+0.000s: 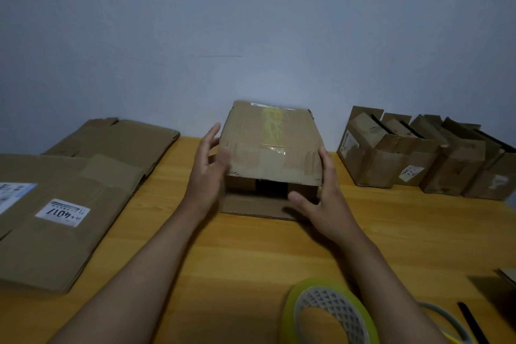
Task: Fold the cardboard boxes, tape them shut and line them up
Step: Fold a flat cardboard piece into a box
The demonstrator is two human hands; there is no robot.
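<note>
Wall (251,36): I see pale grey plaster with a few dark scuffs, rising straight behind everything my hands reach toward.
Table (251,254): yellow wood, running under both my forearms.
Flattened cartons (55,221): a stack lying flat well off to the left of my left hand, the top one bearing a white label; a second flat pile (117,140) sits beyond it by the wall.
Folded boxes (424,159): a row standing side by side to the right of my right hand, against the wall, some top flaps ajar.
Cardboard box (272,145): between my two hands, upper face tilted toward me with a strip of yellowish tape down it; the near end is open, one flap lying flat on the table.
Tape roll (329,313): yellow-green, close to me, just beside my right forearm; a second roll (446,321) peeks out behind that arm.
Left hand (208,165): fingers straight and spread, palm against the box's left side.
Right hand (324,193): fingers relaxed along the right edge, thumb out toward the open end.
</note>
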